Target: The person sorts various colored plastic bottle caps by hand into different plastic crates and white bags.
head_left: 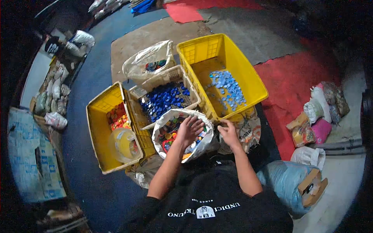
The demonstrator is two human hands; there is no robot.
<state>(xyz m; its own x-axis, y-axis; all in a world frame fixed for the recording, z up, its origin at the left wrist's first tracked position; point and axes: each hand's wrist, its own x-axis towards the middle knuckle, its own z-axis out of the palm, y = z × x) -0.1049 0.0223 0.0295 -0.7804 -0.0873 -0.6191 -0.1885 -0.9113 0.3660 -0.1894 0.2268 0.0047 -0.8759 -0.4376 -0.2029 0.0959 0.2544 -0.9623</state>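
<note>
My left hand [189, 130] is over a white woven sack [211, 145] filled with mixed coloured bottle caps [169, 136]. Its palm shows, the fingers are stretched out, and nothing is visible in it. To the right, beside the sack's rim and close to the near corner of a large yellow crate [248, 77], my right hand [229, 135] has its fingers curled toward the thumb. Anything between those fingertips is too small to make out. Light blue caps [229, 87] lie inside that crate. Dark blue caps [165, 99] fill a pale crate [138, 92] beyond the sack.
Red and orange caps [118, 116] and a clear round tub [125, 144] are in the left yellow crate [97, 134]. A white sack [136, 64] with caps stands at the back. Stuffed bags [312, 108] line the right; a blue bale [283, 182] sits near my right side.
</note>
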